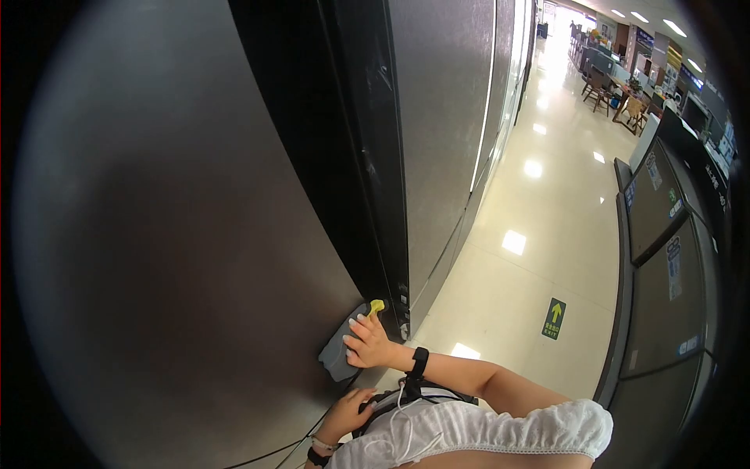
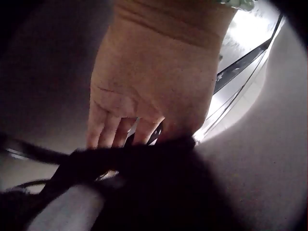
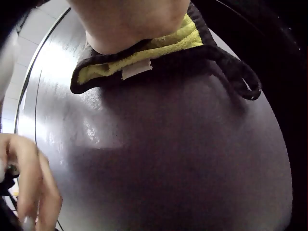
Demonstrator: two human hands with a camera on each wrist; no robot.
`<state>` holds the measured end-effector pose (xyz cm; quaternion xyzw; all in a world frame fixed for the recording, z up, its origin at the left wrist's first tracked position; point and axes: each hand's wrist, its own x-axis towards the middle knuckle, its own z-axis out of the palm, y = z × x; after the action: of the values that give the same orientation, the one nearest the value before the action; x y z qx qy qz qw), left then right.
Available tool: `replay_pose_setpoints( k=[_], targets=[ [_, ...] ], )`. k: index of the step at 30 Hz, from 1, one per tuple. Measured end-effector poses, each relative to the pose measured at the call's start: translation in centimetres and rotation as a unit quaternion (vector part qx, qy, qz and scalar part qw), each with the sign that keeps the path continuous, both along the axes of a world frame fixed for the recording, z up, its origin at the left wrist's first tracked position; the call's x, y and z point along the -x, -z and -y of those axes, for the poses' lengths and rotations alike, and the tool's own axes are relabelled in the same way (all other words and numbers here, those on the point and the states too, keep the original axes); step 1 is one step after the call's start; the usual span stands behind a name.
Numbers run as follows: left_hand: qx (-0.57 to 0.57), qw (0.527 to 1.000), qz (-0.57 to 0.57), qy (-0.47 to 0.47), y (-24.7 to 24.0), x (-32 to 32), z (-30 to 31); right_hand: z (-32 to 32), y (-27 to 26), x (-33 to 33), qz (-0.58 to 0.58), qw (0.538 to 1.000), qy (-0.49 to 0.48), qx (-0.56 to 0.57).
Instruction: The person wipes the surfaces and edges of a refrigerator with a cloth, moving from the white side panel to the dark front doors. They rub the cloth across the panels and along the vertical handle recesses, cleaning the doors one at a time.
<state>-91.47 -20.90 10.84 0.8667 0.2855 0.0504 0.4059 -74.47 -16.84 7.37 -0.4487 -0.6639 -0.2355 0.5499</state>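
Note:
My right hand [image 1: 369,344], with a black band at the wrist, presses a grey cloth [image 1: 336,361] flat against a dark, smooth panel [image 1: 195,258]. Its fingers are spread over the cloth, and a yellow corner shows by the index finger. In the right wrist view the cloth has a fuzzy yellow side [image 3: 178,41], a dark hem, a small white label [image 3: 136,69] and a hanging loop [image 3: 240,79]. My left hand [image 1: 344,414] is lower, close to my waist, by a black strap [image 1: 375,402]. Dark material hides its fingertips in the left wrist view.
A black vertical frame [image 1: 367,156] borders the panel, with another grey panel [image 1: 437,102] beyond. To the right runs a shiny tiled floor [image 1: 500,289] with a green exit sign [image 1: 554,318]. Dark cabinets [image 1: 664,297] line the far right. Thin cables [image 1: 266,455] hang near my left wrist.

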Motion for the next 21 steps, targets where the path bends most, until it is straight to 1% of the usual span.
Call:
replay_pose_setpoints(
  k=[2, 3, 4, 6, 7, 11, 13, 17, 19, 20, 21],
  targets=[
    [0.062, 0.992, 0.084, 0.067, 3.5, 0.4, 0.0, -0.1, -0.1, -0.1, 0.006, 1.000, 0.003, -0.004],
    [0.036, 0.994, 0.077, 0.068, 4.0, 0.3, -0.2, -0.1, -0.1, 0.0, 0.012, 1.000, 0.008, -0.008],
    [0.039, 0.994, 0.076, 0.070, 4.4, 0.6, -0.1, -0.1, 0.0, 0.1, 0.011, 1.000, 0.010, -0.006],
    [0.200, 0.978, 0.061, -0.027, 4.5, 0.6, 0.0, -0.3, 0.1, 0.0, 0.012, 1.000, -0.012, -0.019],
    [0.197, 0.979, 0.050, -0.021, 3.9, 0.3, -0.1, -0.4, 0.0, -0.1, 0.013, 1.000, -0.011, -0.019],
    [0.200, 0.979, 0.036, -0.003, 4.7, 0.1, -0.5, -0.6, 0.5, -0.1, 0.030, 0.999, -0.004, -0.032],
    [0.164, 0.978, 0.127, -0.005, 4.7, -0.2, -0.4, -0.7, 0.5, -0.1, 0.033, 0.999, -0.007, -0.035],
    [0.164, 0.982, 0.093, 0.023, 4.9, 0.0, -0.7, -0.8, 0.5, -0.1, 0.037, 0.998, -0.008, -0.044],
    [0.142, 0.987, 0.055, 0.056, 4.7, 0.0, -1.2, -0.9, 0.6, -0.1, 0.039, 0.998, -0.012, -0.049],
    [0.143, 0.987, 0.055, 0.056, 4.8, -0.1, -1.4, -0.8, 0.6, -0.2, 0.045, 0.998, -0.010, -0.046],
    [0.115, 0.992, 0.038, 0.046, 5.0, -0.1, -1.5, -0.7, 0.6, -0.2, 0.052, 0.998, -0.009, -0.043]
  ],
)
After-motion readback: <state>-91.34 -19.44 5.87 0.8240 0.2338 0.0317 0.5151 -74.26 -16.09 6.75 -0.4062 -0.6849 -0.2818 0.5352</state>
